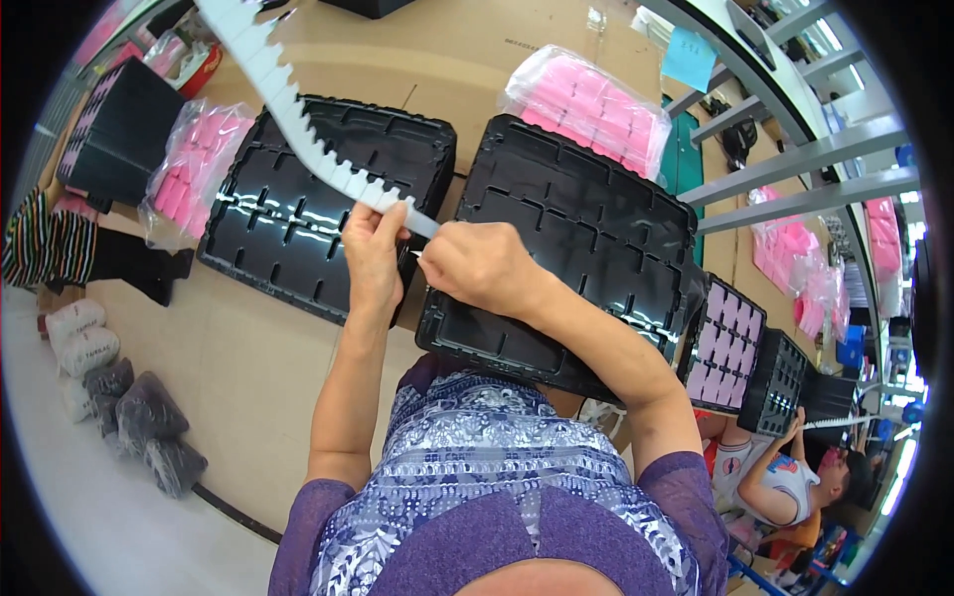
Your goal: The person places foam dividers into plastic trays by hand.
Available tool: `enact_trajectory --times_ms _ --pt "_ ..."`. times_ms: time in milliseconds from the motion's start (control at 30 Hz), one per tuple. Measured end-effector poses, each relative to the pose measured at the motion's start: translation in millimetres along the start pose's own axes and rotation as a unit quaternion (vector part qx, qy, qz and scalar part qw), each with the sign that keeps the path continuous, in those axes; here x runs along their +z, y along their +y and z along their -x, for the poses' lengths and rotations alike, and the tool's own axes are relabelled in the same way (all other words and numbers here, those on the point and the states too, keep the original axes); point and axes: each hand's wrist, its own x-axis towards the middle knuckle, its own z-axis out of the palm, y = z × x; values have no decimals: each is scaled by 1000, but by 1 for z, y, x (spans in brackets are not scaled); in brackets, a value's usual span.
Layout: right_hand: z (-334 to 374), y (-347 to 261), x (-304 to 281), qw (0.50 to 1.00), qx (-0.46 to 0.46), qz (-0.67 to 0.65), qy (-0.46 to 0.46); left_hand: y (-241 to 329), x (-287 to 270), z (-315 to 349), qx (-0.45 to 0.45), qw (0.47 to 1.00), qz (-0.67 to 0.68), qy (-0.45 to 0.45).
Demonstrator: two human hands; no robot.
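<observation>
Purple-sleeved arms and a blue-and-white patterned top fill the bottom of the view, closest of all, with both forearms reaching up toward the middle. Her left hand point(374, 248) has its fingers point(393, 221) closed around a long white notched plastic strip point(288, 104), gripping it near its lower end; the strip runs from there up and to the left, curving away toward the top edge with its toothed side facing right. Her right hand point(475, 263) sits just beside the left one, fingers curled in tight and pinching the very tip of the same strip, so the two hands nearly touch.

Under the hands lie two black moulded plastic trays with rectangular compartments: the left tray point(268, 228) sits beneath the strip, and the right tray point(596, 238) spreads out under her right wrist and forearm. Both rest on a tabletop covered in brown cardboard point(467, 50). A clear bag of pink blocks point(194, 164) lies touching the left tray's far-left corner, and a second clear bag of pink pieces point(591, 99) lies just behind the right tray. A black stack of trays point(119, 129) stands at the far left.

To the right, a black crate holding pale lilac squares point(725, 343) sits tilted beside the right tray, and beyond it another person in a white shirt point(785, 477) is at work. Grey and white bundles point(119, 392) lie on the floor at lower left.
</observation>
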Motion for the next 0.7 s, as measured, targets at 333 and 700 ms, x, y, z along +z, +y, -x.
enact_trajectory --times_ms 333,700 --pt "20 133 -39 914 388 62 -102 11 31 19 -13 978 -129 -162" --pt "28 137 -23 916 344 189 -81 -22 39 22 17 984 -117 -135"
